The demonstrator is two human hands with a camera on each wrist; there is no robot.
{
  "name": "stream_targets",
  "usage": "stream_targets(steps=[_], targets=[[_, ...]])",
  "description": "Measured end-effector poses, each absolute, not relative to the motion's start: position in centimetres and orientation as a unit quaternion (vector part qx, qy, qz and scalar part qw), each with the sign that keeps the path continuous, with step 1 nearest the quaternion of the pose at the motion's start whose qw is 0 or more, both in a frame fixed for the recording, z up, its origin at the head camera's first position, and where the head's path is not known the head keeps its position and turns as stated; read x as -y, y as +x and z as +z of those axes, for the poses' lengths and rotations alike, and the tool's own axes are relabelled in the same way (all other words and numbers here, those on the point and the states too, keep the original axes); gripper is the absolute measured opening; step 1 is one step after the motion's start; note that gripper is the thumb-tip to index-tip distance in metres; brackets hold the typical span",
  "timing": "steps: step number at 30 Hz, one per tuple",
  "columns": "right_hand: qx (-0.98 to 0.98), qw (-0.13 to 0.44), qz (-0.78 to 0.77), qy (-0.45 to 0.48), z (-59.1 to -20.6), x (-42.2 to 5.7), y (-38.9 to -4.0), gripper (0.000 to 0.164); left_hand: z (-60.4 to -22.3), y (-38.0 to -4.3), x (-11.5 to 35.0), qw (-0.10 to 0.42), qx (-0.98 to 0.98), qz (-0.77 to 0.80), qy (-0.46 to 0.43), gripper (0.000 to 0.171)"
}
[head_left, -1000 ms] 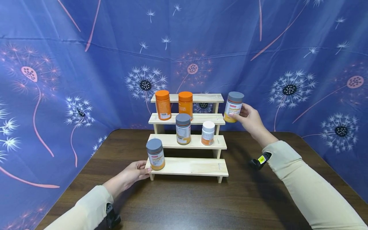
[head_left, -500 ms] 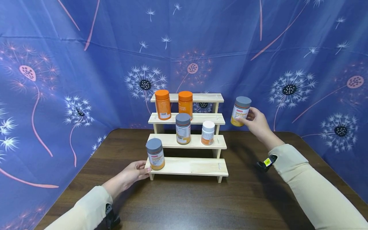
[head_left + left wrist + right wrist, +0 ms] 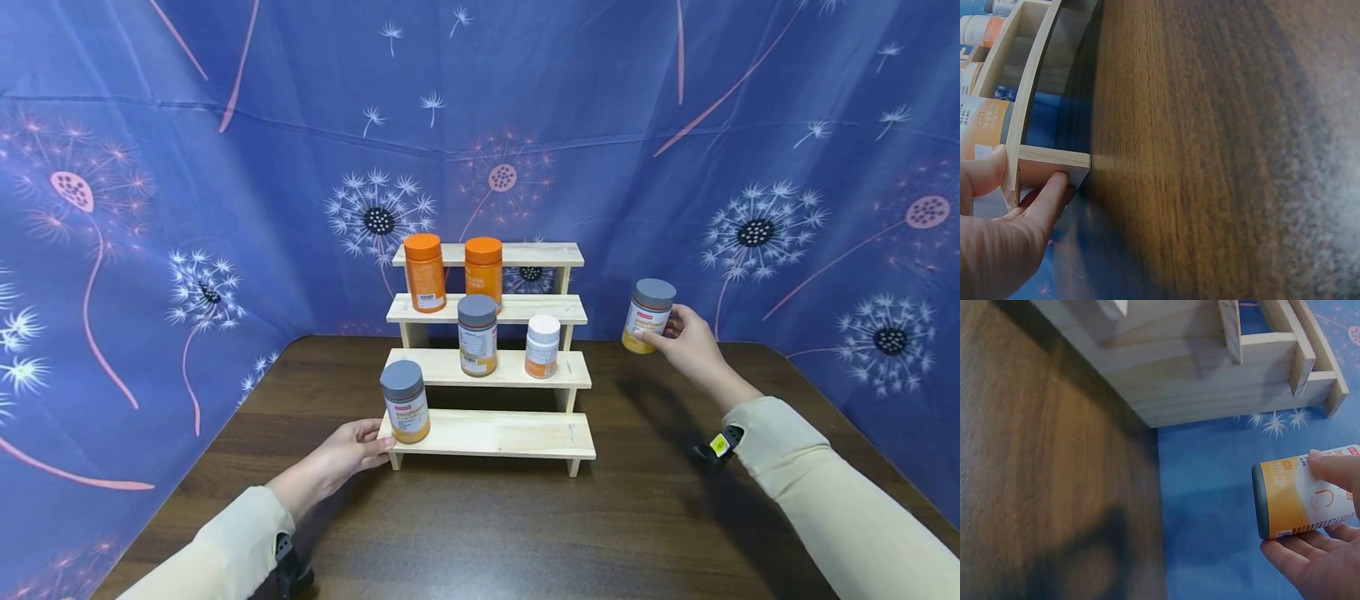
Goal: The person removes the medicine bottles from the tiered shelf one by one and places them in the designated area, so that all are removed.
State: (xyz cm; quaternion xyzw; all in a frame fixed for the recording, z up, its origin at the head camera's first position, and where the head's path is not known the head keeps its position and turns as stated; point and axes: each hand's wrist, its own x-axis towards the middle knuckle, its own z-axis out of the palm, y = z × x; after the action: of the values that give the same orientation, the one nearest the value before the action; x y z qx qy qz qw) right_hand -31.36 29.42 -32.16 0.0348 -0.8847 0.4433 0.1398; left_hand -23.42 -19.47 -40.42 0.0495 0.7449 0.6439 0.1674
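Observation:
A pale wooden tiered shelf (image 3: 495, 434) stands on the table. My left hand (image 3: 335, 463) grips the left end of its lowest step, thumb on top and fingers beneath in the left wrist view. Close by on that step stands a grey-lidded supplement bottle (image 3: 407, 403). My right hand (image 3: 693, 348) holds a similar grey-lidded bottle (image 3: 648, 317) in the air, right of the shelf, slightly tilted. In the right wrist view the thumb and fingers wrap the bottle's yellow and white label (image 3: 1304, 494).
Two orange bottles (image 3: 425, 275) stand on an upper step. Another grey-lidded bottle (image 3: 477, 337) and a small white-lidded bottle (image 3: 542, 347) share the step below. The dark wooden table (image 3: 480, 533) meets a blue dandelion-print cloth (image 3: 637, 125) behind and at both sides.
My right hand has carried its bottle to the right and downward, away from the shelf's side. The left hand and the bottles on the shelf have stayed in place.

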Motion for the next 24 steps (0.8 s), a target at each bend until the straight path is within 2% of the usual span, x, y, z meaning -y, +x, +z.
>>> stream_targets(steps=[9, 17, 24], targets=[[0.89, 0.136, 0.434, 0.031, -33.2, -30.7, -31.0, 0.073, -40.6, -23.5, 19.6, 0.168, -0.744, 0.645, 0.053, 0.053], [0.899, 0.154, 0.408, 0.025, -34.5, -32.0, -30.8, 0.066, -40.7, -23.4, 19.6, 0.166, -0.743, 0.646, 0.055, 0.053], [0.904, 0.15, 0.401, 0.004, -35.1, -33.1, -30.6, 0.068, -40.8, -23.4, 19.7, 0.165, -0.743, 0.645, 0.064, 0.053]])
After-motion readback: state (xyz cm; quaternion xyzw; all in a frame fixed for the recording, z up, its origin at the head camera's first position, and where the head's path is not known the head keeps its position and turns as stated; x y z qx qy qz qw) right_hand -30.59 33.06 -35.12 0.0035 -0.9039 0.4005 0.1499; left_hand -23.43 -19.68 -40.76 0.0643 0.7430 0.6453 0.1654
